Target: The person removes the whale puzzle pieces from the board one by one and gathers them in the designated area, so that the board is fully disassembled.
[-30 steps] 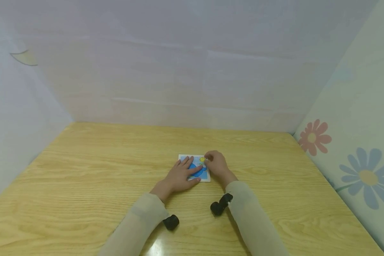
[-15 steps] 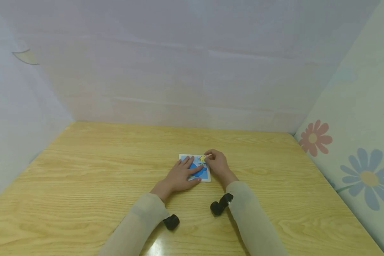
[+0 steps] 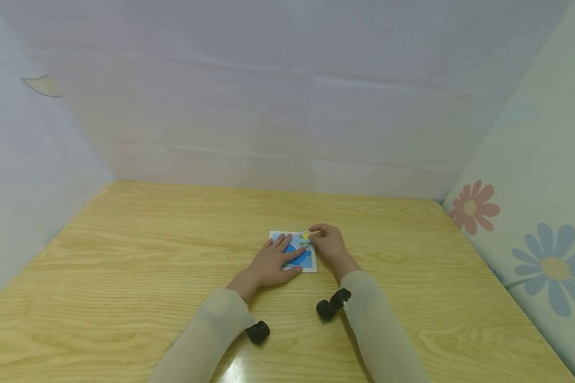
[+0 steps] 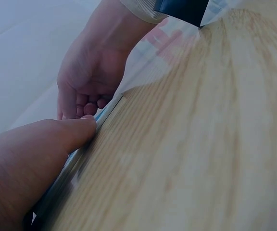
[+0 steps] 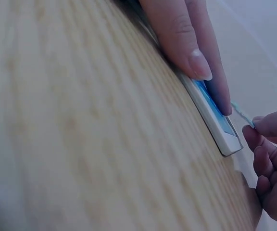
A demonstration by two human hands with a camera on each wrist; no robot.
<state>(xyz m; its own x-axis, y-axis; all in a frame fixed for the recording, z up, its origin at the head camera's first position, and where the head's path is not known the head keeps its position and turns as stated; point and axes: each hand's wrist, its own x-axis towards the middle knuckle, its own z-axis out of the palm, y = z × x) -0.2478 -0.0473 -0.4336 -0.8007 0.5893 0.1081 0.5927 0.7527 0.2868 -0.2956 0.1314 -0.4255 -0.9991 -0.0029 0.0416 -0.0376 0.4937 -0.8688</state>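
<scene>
A square jigsaw puzzle board (image 3: pixel 310 265) with a white rim and a blue picture lies on the wooden table. Across its left part my left hand (image 3: pixel 266 266) rests with fingers spread; its thumb (image 4: pixel 76 132) lies along the near edge. My right hand (image 3: pixel 330 244) pinches a thin puzzle piece (image 3: pixel 305 235) with a yellow flower-like shape, between thumb and forefinger at the board's far right corner. In the right wrist view the piece (image 5: pixel 243 114) is tilted and raised above the board (image 5: pixel 220 134). Most of the picture is hidden under my left hand.
The wooden table (image 3: pixel 172 229) reaches to a pale cloth backdrop (image 3: pixel 287 117) behind. On the right, a cloth wall carries printed flowers (image 3: pixel 555 268). Black wrist cameras (image 3: pixel 257 333) stick out from both sleeves, close above the tabletop.
The pinched piece has been lifted and tilted from the board's far right corner, and my right hand has shifted very slightly. My left hand stays in place.
</scene>
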